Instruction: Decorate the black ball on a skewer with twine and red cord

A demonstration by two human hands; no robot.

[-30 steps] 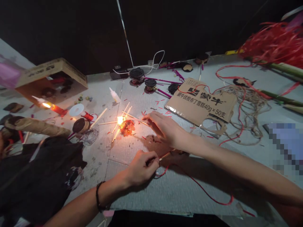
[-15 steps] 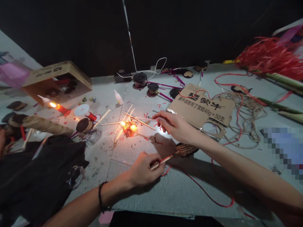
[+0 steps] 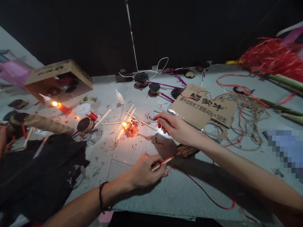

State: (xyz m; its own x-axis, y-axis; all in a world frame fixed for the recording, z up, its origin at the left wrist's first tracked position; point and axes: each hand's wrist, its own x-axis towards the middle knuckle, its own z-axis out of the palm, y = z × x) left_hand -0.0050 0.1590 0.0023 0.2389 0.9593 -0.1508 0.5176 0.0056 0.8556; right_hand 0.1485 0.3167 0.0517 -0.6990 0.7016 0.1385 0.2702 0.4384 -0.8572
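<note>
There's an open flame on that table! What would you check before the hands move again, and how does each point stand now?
1. Left hand grips its thin stick: ok.
2. Right hand clear of the small flame: ok.
3. Wooden sticks kept away from that flame: not ok, several lie beside it.
4. Red cord away from the flame: ok.
5. Lit candle steady on a base: cannot tell.

Printed cardboard sheet (image 3: pixel 203 108), lit red candle (image 3: pixel 62 108), open cardboard box (image 3: pixel 59 78), small glue bottle (image 3: pixel 119 96), tangled twine (image 3: pixel 248 110), black cloth (image 3: pixel 35 176)
</note>
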